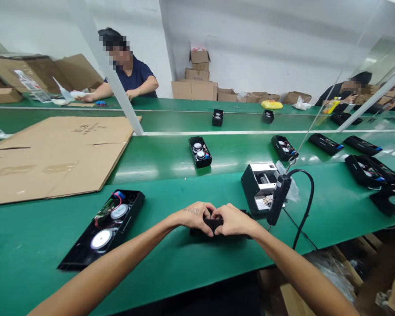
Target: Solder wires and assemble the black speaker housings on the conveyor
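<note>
Glossy black oblong casing (213,224) between hands

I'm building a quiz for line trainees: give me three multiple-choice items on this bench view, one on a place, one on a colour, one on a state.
1. Where does the open speaker housing lie relative to the hands?
A. To their left
B. To their right
C. Behind the screw feeder

2. What colour is the bench surface?
A. Grey
B. Green
C. Blue

3. How does the electric screwdriver stand?
A. Gripped in the right hand
B. Lying flat on the cardboard
C. Hanging by a cord, unheld

Answers: 1 A, it sits left of the left hand. 2 B, the surface is green throughout. 3 C, it hangs beside the screw feeder while the right hand and the left clasp a small black part.
</note>
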### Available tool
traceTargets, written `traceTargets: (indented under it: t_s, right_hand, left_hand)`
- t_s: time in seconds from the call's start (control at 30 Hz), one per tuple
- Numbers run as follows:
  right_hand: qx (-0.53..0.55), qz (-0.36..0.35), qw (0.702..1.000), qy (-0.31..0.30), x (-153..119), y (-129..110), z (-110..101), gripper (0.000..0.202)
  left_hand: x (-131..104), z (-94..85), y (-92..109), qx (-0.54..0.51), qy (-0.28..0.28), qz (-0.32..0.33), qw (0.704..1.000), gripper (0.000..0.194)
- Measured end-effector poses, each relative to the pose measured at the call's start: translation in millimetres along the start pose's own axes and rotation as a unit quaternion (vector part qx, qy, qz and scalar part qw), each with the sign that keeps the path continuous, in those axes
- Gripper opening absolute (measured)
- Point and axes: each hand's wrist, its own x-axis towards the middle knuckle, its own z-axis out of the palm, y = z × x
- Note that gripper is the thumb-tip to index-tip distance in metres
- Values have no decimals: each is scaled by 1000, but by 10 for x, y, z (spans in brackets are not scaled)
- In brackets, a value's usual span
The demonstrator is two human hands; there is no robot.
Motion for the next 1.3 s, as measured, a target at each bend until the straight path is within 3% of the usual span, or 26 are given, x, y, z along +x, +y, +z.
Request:
traceTargets:
  t_s: [0.13,0.47,0.7,0.9,1.17,1.3]
  right_hand:
    - [-28,7,999,15,-88,-45,53,52]
    - [-44,53,997,30,-73,-145,89,38]
    - [-71,81,993,43,-128,-139,207,45]
    - [-98,70,991,51,-219,-147,405,54]
    - [-110,60,990,65,-252,-173,417,46]
    - [-121,60,988,80,-241,-206,512,47]
  left_hand:
    - [-5,-2,26,-6,2,-4,1000,46]
    - [-1,-3,65,-11,12,-23,1000,51]
    - [-8,1,57,-20,10,-7,1000,44]
    - [-71,77,62,-5,16,11,1000,43]
    - [-129,137,21,38,41,30,998,47]
    - [-116,166,-12,61,41,46,996,41]
